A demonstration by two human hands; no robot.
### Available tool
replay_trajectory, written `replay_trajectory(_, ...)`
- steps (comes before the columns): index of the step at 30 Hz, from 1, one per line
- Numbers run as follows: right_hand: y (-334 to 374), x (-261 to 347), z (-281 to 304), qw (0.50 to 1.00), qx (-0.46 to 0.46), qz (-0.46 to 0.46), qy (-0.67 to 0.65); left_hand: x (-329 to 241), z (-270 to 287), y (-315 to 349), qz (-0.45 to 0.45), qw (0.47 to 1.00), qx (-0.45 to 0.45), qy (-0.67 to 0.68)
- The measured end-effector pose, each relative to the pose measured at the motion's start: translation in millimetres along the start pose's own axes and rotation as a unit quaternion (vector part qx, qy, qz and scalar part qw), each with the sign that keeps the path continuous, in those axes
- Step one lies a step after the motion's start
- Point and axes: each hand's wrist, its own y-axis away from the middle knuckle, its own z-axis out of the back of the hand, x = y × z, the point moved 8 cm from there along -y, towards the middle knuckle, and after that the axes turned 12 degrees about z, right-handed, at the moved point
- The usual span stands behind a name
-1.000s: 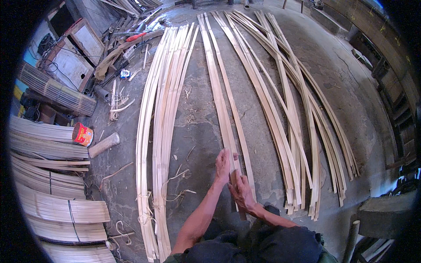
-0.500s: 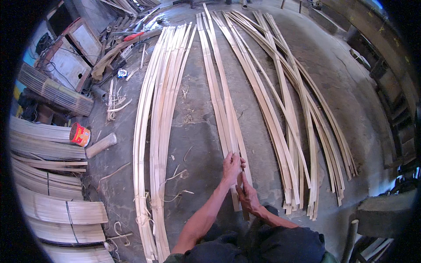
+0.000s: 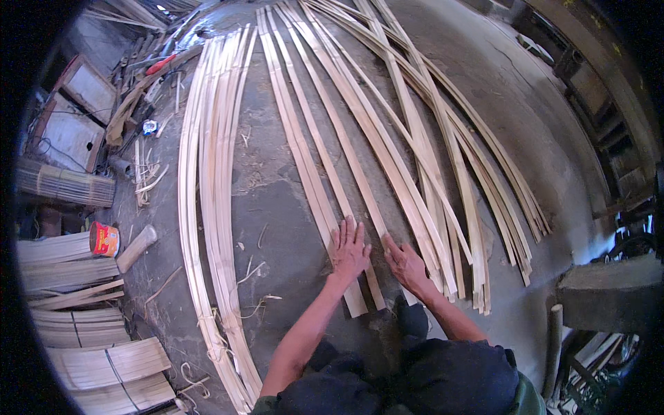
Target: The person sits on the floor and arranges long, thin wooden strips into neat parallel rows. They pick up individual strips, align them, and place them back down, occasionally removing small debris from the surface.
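Long, pale, flat bamboo strips (image 3: 299,149) lie lengthwise on the floor in front of me. My left hand (image 3: 351,250) rests flat, palm down, across the lower part of a pair of strips and a single strip beside it, with its fingers stretched out. To its right, my right hand (image 3: 408,266) is open, its fingertips on the lower part of another single strip (image 3: 354,169). That strip's near end comes out below the hand. The underside of both hands is hidden.
A bundle of bamboo strips (image 3: 220,173) lies to the left, and more strips (image 3: 443,138) cross on the right. Tied strip stacks (image 3: 104,363), a red tin (image 3: 104,239) and a short bamboo piece (image 3: 137,249) stand along the left. A concrete block (image 3: 609,290) sits at right.
My hands, close together on the strips before, have moved apart, the left now flat. The gathered strips lie spread out with gaps between them. The whole view has shifted.
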Motion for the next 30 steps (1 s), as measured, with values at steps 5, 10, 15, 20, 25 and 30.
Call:
replay_trajectory(5,-1.4,-6.5,58.3,0.99,-0.101,-0.059,0.082,1.6,-0.2,-7.5,-0.034,0.999,0.011,-0.03)
replay_trajectory(10,10.9,-43.6,59.5,0.989,-0.094,-0.079,0.081,-6.3,2.3,-22.3,-0.046,0.996,-0.027,-0.071)
replay_trajectory(15,6.5,-23.3,63.8,0.991,-0.113,-0.073,-0.009,-20.5,20.3,-17.6,-0.011,0.994,-0.108,0.01)
replay_trajectory(20,11.3,5.3,48.9,0.982,-0.129,-0.062,-0.123,-52.6,27.1,-12.6,-0.006,0.991,-0.1,0.091)
replay_trajectory(25,17.0,-14.3,41.5,0.953,-0.083,-0.194,-0.216,-62.4,23.3,-9.5,-0.036,0.997,-0.016,0.07)
replay_trajectory(30,11.7,-6.8,64.2,0.94,-0.166,-0.156,-0.253,-45.7,-11.7,-24.0,0.012,0.977,-0.045,0.21)
